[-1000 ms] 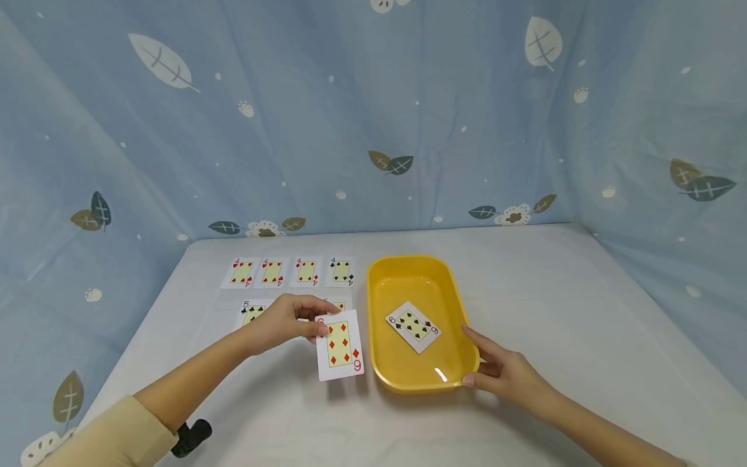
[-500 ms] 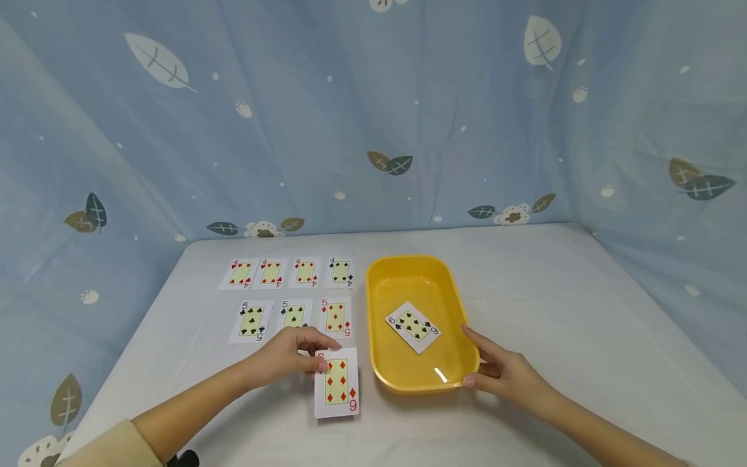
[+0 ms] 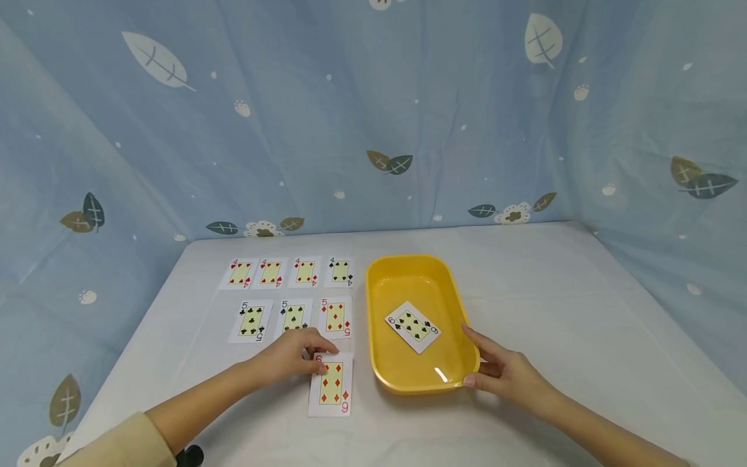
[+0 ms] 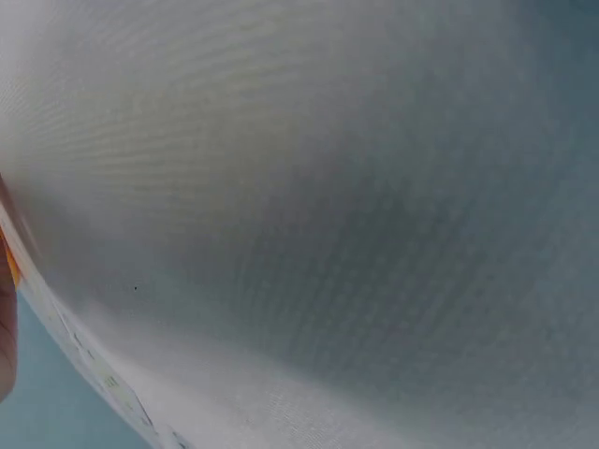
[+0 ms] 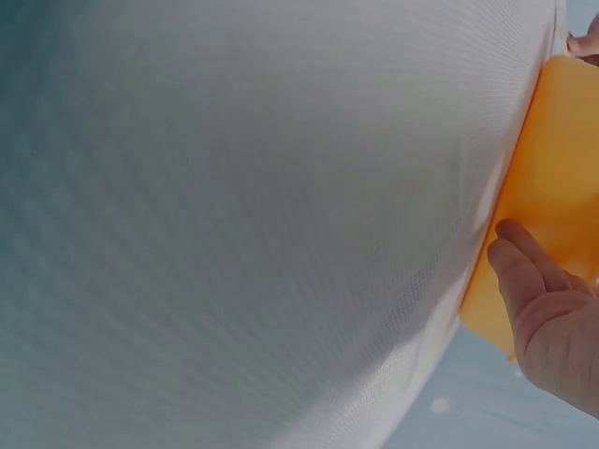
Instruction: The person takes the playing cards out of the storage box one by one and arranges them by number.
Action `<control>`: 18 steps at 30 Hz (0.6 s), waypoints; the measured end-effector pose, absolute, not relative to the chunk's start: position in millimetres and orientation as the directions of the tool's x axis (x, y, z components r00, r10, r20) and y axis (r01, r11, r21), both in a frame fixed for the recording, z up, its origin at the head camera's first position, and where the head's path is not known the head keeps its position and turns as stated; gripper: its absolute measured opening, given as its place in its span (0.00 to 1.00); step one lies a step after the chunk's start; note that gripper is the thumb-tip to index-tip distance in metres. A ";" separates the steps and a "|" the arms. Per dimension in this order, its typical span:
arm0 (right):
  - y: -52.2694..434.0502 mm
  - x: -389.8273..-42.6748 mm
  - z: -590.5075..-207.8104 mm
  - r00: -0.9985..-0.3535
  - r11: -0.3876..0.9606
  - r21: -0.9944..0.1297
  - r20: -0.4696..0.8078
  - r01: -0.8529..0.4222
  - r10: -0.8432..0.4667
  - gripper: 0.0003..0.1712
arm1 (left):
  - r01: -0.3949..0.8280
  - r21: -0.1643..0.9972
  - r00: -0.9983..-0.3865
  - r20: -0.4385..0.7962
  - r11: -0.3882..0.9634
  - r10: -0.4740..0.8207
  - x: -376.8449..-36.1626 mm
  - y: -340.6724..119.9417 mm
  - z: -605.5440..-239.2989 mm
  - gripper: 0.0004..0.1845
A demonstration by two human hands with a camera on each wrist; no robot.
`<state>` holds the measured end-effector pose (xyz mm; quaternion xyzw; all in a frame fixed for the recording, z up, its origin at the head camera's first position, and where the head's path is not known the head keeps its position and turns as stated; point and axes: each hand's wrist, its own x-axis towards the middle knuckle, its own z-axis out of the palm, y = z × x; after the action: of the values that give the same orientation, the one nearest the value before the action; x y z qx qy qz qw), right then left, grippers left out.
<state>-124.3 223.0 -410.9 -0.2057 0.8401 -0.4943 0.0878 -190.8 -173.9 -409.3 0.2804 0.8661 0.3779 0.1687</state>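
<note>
Head view: six of diamonds [image 3: 331, 388] is laid flat on tabletop [image 3: 554, 311], below the fives.
Left hand [image 3: 292, 357]: its top corner is pinched.
Right hand [image 3: 504, 373]: fingers open against tray [image 3: 461, 311].
Risk: row may be skewed if dragged.

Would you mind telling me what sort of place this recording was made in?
Probably a makeshift recording booth rather than a lived-in room: a table under a plain white cover, closed in by a blue leaf-print cloth at the back and sides, with only playing cards and a yellow tray laid out.
</note>
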 end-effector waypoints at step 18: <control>222.9 -124.7 -412.0 -0.894 0.419 -0.863 0.079 -0.282 -0.440 0.45 | 0.534 0.475 -0.792 -0.011 0.700 0.611 -190.1 -168.9 -415.4 0.15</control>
<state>-124.7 222.9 -412.0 -0.2155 0.8384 -0.4942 0.0799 -190.1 -168.9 -415.4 0.3117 0.9180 0.2303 0.0841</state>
